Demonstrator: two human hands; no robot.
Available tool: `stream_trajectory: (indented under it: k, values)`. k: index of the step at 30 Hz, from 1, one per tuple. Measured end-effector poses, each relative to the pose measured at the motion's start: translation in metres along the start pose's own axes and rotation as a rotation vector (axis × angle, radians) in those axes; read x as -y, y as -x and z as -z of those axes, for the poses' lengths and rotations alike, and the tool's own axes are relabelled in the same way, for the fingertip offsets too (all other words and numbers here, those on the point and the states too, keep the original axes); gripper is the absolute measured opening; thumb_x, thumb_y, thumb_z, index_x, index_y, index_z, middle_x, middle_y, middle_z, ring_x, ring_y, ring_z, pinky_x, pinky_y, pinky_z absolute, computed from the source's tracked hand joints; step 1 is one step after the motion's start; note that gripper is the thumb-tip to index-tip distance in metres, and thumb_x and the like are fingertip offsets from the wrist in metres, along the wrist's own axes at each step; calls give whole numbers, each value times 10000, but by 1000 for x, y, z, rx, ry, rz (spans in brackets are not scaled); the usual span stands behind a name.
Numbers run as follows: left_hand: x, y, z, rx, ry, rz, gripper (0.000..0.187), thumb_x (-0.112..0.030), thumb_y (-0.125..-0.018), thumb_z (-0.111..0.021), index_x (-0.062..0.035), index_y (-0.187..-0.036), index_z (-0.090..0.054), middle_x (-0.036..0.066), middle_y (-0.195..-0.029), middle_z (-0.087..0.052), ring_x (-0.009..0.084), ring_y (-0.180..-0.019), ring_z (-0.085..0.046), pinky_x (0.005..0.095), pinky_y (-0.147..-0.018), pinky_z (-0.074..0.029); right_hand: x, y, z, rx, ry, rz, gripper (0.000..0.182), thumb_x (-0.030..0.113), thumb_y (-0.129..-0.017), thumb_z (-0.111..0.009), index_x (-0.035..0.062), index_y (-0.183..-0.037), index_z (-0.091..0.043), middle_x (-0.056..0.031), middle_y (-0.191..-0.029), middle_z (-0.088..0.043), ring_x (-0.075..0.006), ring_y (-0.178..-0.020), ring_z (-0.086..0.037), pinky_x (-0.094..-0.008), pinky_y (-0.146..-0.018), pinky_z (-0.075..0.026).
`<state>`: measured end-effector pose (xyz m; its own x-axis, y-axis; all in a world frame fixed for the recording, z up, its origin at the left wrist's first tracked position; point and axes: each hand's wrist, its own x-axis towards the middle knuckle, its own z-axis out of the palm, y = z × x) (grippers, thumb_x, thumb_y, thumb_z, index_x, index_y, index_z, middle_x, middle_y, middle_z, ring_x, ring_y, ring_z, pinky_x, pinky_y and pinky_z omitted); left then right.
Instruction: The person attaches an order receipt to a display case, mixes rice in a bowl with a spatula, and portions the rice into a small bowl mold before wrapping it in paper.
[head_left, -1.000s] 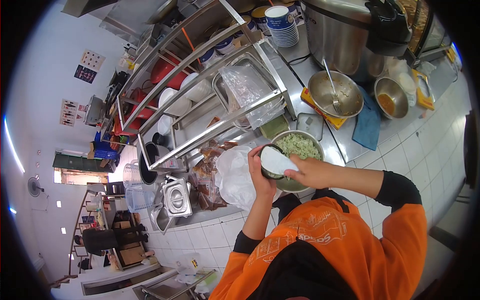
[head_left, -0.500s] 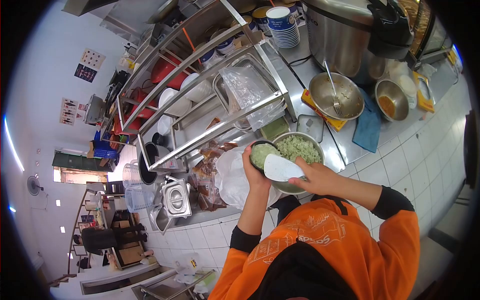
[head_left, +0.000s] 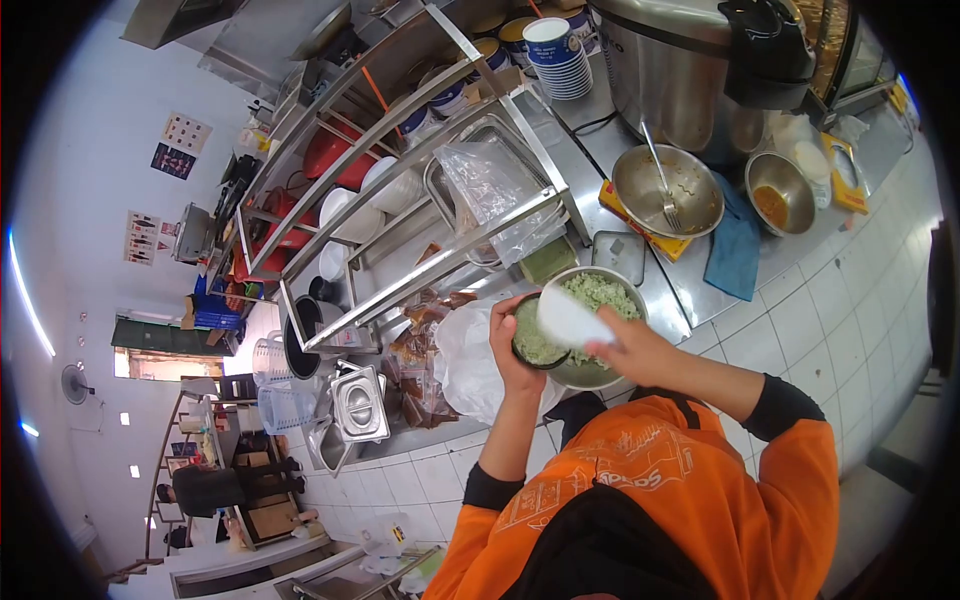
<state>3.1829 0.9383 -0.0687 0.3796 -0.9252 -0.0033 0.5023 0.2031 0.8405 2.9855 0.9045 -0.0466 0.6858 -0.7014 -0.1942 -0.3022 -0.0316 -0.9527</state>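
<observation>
Wrapped around a small dark bowl, my left hand holds it tilted over the near left rim of a metal mixing bowl. Pale green rice fills the small bowl. My right hand grips a white rice paddle, its blade blurred by motion between the two bowls. More green rice lies loose in the metal bowl. The paddle and my right hand hide part of it.
A steel rack stands left of the bowls, near a white plastic bag. Further right are a metal bowl with a fork, a blue cloth and a large cooker. Far left, another person stands.
The paddle has shifted slightly right and swung off the small bowl's edge, uncovering more of its rice. The small bowl has moved a little right and down, with its opening turned more toward view.
</observation>
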Motion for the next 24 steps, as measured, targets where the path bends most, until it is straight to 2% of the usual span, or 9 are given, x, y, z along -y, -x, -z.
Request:
stream_trajectory:
  k: [1, 4, 5, 8, 9, 12, 16, 21, 24]
  values:
    - [2, 3, -6, -48, 50, -73, 390, -352, -885, -530, -44, -1122, -508, 175, -1127, -596, 278, -1075, -581, 393, -957, -464, -10, -10, 1, -111, -5, 9, 392, 422, -959, -494, 46, -1064, -458, -180, -845, -652, -323, -764, -651, -416, -692, -487]
    - [13, 5, -11, -57, 22, -268, 404, -361, -882, -533, -58, -1144, -487, 172, -1185, -563, 286, -1116, -555, 409, -972, -455, -7, -27, 3, -94, -33, -41, 323, 345, -971, -510, 45, -1084, -463, -149, -778, -581, -244, -713, -585, -377, -647, -456]
    - [18, 5, -15, -113, 1, -339, 400, -338, -866, -572, -18, -1092, -492, 186, -1172, -553, 260, -1116, -539, 400, -990, -418, 0, -19, -3, -29, -13, -45, 363, 364, -970, -511, 25, -1081, -448, -175, -749, -597, -280, -681, -614, -396, -627, -465]
    - [18, 5, -11, -90, -179, -454, 372, -320, -875, -578, -21, -1082, -496, 187, -1183, -544, 260, -1129, -524, 404, -1003, -401, 6, -8, -16, -7, 91, 74, 395, 378, -964, -518, 7, -1068, -435, -206, -701, -601, -338, -638, -629, -420, -603, -471]
    - [18, 7, -11, -50, -199, -495, 357, -306, -881, -582, -20, -1078, -498, 189, -1183, -545, 258, -1118, -532, 401, -992, -417, 9, -7, -15, 28, 94, 96, 418, 389, -957, -524, -2, -1065, -427, -245, -678, -602, -394, -621, -632, -447, -593, -478]
    - [14, 10, -12, -74, -112, -398, 356, -299, -867, -586, -27, -1079, -501, 186, -1177, -551, 253, -1093, -553, 392, -967, -446, 23, -4, -3, 143, 167, -49, 528, 449, -943, -504, -32, -1153, -450, -296, -825, -627, -450, -797, -629, -483, -737, -486]
    - [7, 8, -17, -252, 138, -10, 436, -406, -868, -487, -59, -1131, -522, 116, -1144, -588, 249, -1068, -578, 407, -908, -483, 11, -5, 7, 79, 411, -1, 557, 486, -931, -505, -15, -1165, -438, -279, -803, -626, -442, -817, -629, -491, -735, -488]
    - [6, 5, -15, -335, 258, 22, 456, -422, -858, -476, -94, -1166, -550, 98, -1151, -602, 262, -1093, -572, 422, -918, -473, -5, 9, 25, 45, 558, -20, 548, 509, -921, -505, 25, -1171, -451, -256, -801, -634, -432, -802, -629, -494, -719, -487]
    - [-9, 9, -22, -343, 284, -60, 477, -440, -873, -466, -99, -1199, -527, 98, -1183, -585, 273, -1122, -560, 425, -932, -470, -23, 16, 32, 62, 582, -151, 510, 491, -930, -505, 43, -1170, -463, -258, -818, -639, -417, -799, -636, -486, -714, -487]
